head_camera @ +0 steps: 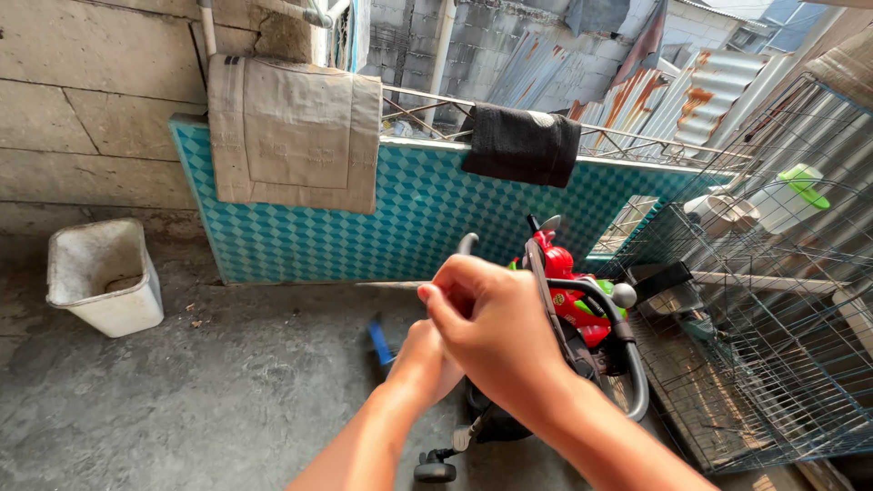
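— What are your fingers doing?
— My left hand (426, 362) is half hidden behind my right; I can't tell its grip. My right hand (496, 332) curls shut on the stroller (582, 318) bar, on the concrete floor.
— Around?
— White bin (103, 275) left, teal tiled panel (427, 218) behind, wire cage (773, 300) right.

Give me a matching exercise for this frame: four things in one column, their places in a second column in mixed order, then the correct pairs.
Things:
1. white plastic bin
2. black folded cloth
3. beige fabric sheet
4. grey wire cage

Places:
A. draped over the metal railing
B. along the right side, on the floor
C. on the concrete floor at left, by the wall
D. hanging over the left end of the teal patterned panel

Pairs: 1-C, 2-A, 3-D, 4-B
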